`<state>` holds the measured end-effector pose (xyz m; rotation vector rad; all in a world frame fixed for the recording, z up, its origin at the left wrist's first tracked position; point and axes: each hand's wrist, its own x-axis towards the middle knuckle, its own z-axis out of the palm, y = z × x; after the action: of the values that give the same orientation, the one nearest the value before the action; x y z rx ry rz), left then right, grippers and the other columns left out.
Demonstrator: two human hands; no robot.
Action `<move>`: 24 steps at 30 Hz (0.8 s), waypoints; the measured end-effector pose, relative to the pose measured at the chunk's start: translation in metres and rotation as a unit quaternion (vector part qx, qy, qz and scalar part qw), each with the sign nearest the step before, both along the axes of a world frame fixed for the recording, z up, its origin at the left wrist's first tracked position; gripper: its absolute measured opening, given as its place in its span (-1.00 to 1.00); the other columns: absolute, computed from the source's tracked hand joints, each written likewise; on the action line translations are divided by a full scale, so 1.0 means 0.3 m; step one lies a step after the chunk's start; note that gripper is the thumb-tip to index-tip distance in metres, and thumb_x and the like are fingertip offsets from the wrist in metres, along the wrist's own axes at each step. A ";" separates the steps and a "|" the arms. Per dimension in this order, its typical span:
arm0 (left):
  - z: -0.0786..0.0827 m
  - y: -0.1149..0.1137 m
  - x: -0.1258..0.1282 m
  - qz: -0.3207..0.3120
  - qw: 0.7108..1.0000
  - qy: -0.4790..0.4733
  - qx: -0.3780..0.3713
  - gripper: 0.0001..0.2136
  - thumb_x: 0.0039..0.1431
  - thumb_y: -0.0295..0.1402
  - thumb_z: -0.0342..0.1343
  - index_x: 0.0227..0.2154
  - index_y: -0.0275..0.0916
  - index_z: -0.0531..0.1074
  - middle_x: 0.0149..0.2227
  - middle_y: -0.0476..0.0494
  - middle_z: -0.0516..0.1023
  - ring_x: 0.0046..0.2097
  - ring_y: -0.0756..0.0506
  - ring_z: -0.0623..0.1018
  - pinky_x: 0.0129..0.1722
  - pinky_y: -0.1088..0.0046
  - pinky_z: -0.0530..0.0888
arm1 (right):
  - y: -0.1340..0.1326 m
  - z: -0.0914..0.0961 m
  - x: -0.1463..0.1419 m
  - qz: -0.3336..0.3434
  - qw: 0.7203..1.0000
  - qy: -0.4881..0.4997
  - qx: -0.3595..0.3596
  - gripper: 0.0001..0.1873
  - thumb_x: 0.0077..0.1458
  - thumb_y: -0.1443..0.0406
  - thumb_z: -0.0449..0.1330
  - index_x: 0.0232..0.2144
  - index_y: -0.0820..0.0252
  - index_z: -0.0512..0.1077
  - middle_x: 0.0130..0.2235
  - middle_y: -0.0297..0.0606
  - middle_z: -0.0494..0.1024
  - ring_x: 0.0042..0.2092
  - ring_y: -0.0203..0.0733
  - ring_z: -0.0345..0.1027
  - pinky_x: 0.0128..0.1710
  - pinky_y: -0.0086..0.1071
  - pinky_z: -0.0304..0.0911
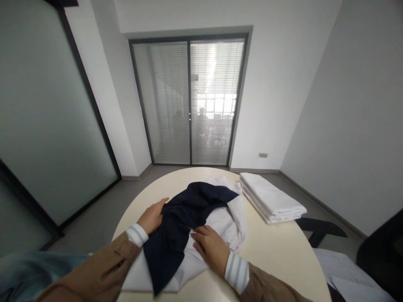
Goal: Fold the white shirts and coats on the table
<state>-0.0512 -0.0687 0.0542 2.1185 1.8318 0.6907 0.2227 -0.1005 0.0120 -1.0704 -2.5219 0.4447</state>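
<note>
A white garment (220,228) with a large navy blue piece of cloth (192,205) over it lies loosely spread and creased on the round table. My left hand (153,216) rests at the left edge of the navy cloth, its fingers stretched out and the thumb apart, touching the fabric. Lower and to the right, my right hand (212,245) lies on the white fabric, its fingers slightly bent and parted, the tips close to the navy cloth's edge. Part of the white garment is hidden under the navy cloth and my hands.
A stack of folded white cloth (270,199) sits at the right rim of the pale round table (267,251). Beyond the table's right side are a dark chair (382,251) and white papers or cloth (346,272). A glass door with blinds (190,105) stands across the room.
</note>
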 end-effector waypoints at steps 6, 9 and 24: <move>0.186 0.111 -0.065 0.038 0.978 -0.126 0.161 -0.65 0.02 -0.37 0.02 -0.09 -0.24 0.47 -0.05 -0.19 0.59 0.00 -0.21 0.55 0.11 0.21 0.40 | 0.103 -0.039 -0.009 0.009 0.993 0.109 0.038 -0.67 0.26 0.38 0.03 0.00 0.16 0.47 0.02 -0.15 0.51 0.05 -0.15 0.35 0.10 -0.25 0.25; 0.253 0.115 -0.017 -0.031 0.973 -0.116 0.198 -0.62 0.04 -0.39 0.01 -0.05 -0.22 0.46 0.07 -0.16 0.52 0.11 -0.18 0.48 0.22 0.22 0.30 | 0.114 -0.004 0.014 -0.014 0.985 0.151 0.077 -0.65 0.24 0.38 0.04 0.02 0.15 0.45 0.04 -0.13 0.48 0.08 -0.13 0.30 0.11 -0.20 0.22; -0.034 0.042 0.088 -0.103 0.980 0.128 -0.108 -0.10 -0.14 -0.12 0.29 0.30 -0.20 0.11 0.42 -0.33 -0.17 0.30 -0.41 0.23 0.25 0.11 0.23 | -0.112 0.066 -0.061 0.107 0.991 0.014 -0.075 -0.68 0.01 0.27 0.26 -0.12 0.07 0.55 -0.25 -0.30 0.61 -0.13 -0.14 0.39 -0.04 -0.31 0.17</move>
<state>-0.0246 -0.0562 0.0439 2.2886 1.6801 0.1685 0.2043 -0.1341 0.0318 -0.8408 -2.6232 0.7138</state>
